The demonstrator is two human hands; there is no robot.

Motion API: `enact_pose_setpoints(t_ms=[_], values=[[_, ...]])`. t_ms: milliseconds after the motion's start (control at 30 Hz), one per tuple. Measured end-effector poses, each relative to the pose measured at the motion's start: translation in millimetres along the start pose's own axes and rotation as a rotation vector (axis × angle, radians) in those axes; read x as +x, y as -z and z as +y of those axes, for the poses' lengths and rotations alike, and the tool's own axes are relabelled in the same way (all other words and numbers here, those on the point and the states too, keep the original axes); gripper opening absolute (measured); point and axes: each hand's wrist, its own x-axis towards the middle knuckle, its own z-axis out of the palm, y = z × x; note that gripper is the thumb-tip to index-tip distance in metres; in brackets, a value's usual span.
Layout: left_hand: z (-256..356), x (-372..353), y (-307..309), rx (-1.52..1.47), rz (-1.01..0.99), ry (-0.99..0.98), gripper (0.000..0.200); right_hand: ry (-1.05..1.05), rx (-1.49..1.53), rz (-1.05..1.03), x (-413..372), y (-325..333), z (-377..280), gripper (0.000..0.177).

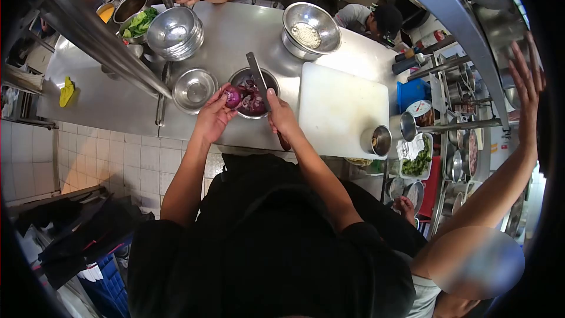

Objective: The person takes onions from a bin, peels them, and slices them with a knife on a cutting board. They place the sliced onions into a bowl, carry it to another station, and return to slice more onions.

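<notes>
My left hand (pixel 215 116) is closed around a red onion (pixel 233 98), purple and shiny, at the left side of a steel bowl. In my right hand (pixel 283 116) is a knife (pixel 257 75) with a broad dark blade, which points away from me over the bowl. Its brown handle sticks out below the hand. The steel bowl (pixel 238 73) stands near the table's front edge and holds purple onion pieces (pixel 254 105). An open steel bowl (pixel 195 90) sits just left of it.
A white cutting board (pixel 344 103) lies to the right, with a steel cup (pixel 376 140) on its corner. Stacked bowls (pixel 175 33) and another bowl (pixel 312 30) stand farther back. A person reaches up on my right; others are across the steel table (pixel 241 29).
</notes>
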Motion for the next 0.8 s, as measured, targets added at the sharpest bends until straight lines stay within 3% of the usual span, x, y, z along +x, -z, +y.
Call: enact_pose_setpoints(t_ms=[133, 267, 800], values=[[4.4, 4.0, 8.6, -0.16, -0.12, 0.135, 0.033, 0.06, -0.012, -0.105, -18.8, -4.9, -0.5, 0.076], [-3.9, 14.5, 27.2, -0.124, -0.154, 0.15, 0.035, 0.108, 0.009, -0.183, -29.3, -12.9, -8.0, 0.074], [8.1, 2.0, 0.9, 0.041, -0.221, 0.205, 0.031, 0.286, -0.095, -0.162, -43.7, -25.9, -9.7, 0.082]])
